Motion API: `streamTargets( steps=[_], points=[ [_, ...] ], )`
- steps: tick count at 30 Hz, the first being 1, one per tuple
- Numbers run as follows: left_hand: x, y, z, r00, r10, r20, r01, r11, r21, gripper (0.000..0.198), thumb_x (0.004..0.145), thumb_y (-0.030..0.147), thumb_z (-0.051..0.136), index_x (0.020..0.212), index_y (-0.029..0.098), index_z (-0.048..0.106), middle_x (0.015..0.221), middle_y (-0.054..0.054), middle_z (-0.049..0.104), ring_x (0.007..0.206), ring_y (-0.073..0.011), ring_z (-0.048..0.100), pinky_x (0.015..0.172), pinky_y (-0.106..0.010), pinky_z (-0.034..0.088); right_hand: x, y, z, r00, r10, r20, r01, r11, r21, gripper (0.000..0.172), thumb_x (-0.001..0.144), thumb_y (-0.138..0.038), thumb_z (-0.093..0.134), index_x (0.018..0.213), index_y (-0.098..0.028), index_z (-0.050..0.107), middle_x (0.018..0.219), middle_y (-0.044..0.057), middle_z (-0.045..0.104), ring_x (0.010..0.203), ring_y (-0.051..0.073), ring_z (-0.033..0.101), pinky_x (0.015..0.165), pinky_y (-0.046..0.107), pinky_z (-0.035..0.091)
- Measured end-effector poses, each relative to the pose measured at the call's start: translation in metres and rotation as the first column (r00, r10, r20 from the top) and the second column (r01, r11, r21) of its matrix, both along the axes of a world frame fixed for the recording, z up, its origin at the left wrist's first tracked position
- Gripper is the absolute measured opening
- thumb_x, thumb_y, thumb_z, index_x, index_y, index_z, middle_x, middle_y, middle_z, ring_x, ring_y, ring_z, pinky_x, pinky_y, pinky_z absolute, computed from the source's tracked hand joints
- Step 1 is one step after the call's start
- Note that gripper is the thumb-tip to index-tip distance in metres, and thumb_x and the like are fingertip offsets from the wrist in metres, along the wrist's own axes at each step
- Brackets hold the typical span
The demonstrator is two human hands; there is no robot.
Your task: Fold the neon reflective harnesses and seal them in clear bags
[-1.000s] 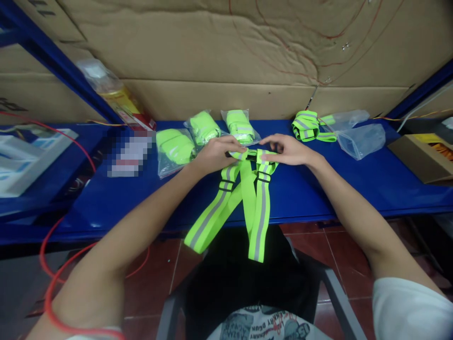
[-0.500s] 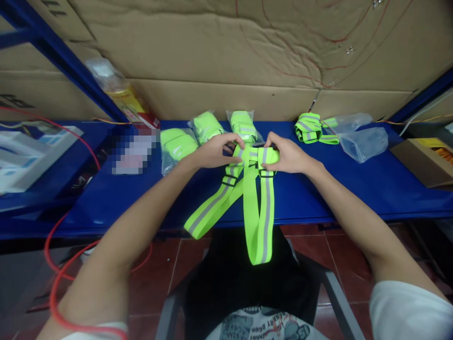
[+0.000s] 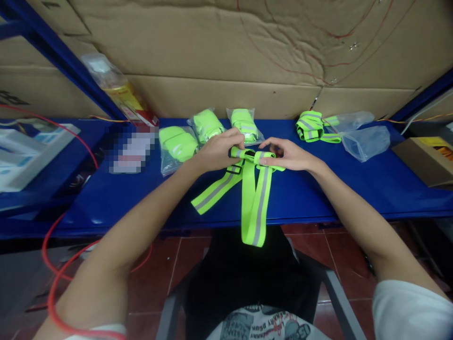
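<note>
A neon-yellow reflective strap harness with grey stripes is held over the front part of the blue table. My left hand pinches its left side near a black buckle. With the thumb on top, my right hand grips the folded band on the right; its index finger is raised and curved away from the strap. One long loop hangs past the table edge above my lap, and a shorter one slants to the left. Parts of the band under my fingers are hidden.
Behind my hands lie bagged neon bundles. A rolled neon strap and clear plastic bags are at the back right. An open cardboard box sits far right, a bottle back left. A red hose curls at left.
The hanging loops have risen and shortened as the strap was drawn up. My right hand has shifted slightly right, its index finger now lifted off the band.
</note>
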State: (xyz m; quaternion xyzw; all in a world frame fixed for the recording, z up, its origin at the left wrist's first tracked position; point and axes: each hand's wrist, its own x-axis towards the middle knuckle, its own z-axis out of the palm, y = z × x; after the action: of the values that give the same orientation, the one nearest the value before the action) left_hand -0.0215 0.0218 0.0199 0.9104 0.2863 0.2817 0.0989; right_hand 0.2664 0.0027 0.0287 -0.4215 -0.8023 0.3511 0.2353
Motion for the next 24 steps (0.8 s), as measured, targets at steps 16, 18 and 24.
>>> streamTargets(
  steps=[16,18,24],
  points=[
    [-0.013,0.011,0.007,0.993,-0.040,0.111,0.078,0.928,-0.364,0.024,0.084,0.045,0.088,0.093,0.023,0.085,0.111,-0.008,0.083,0.110,-0.0247,0.077,0.092,-0.037,0.063,-0.015,-0.012,-0.011,0.964,-0.099,0.248,0.014,0.946,0.324,0.065,0.067,-0.059,0.093,0.104,-0.025,0.053,0.115,0.010,0.063,0.102,0.032,0.062,0.080,0.041,0.047],
    [-0.013,0.010,0.008,0.996,-0.006,0.093,0.041,0.924,-0.379,0.033,0.081,0.045,0.090,0.103,0.022,0.082,0.112,-0.008,0.082,0.106,-0.0239,0.076,0.086,-0.035,0.064,-0.017,-0.015,-0.009,0.962,-0.107,0.251,0.018,0.943,0.333,0.071,0.065,-0.066,0.094,0.107,-0.025,0.053,0.122,0.012,0.063,0.107,0.034,0.062,0.079,0.041,0.047],
    [-0.015,0.012,0.009,1.000,-0.006,0.003,0.006,0.946,-0.324,0.058,0.079,0.055,0.091,0.126,0.024,0.078,0.118,-0.008,0.079,0.103,-0.0234,0.072,0.078,-0.031,0.059,-0.015,-0.016,-0.002,0.989,-0.014,0.146,-0.017,0.978,0.208,0.052,0.090,-0.068,0.075,0.111,-0.024,0.058,0.102,0.006,0.069,0.085,0.024,0.061,0.075,0.037,0.043]
  ],
)
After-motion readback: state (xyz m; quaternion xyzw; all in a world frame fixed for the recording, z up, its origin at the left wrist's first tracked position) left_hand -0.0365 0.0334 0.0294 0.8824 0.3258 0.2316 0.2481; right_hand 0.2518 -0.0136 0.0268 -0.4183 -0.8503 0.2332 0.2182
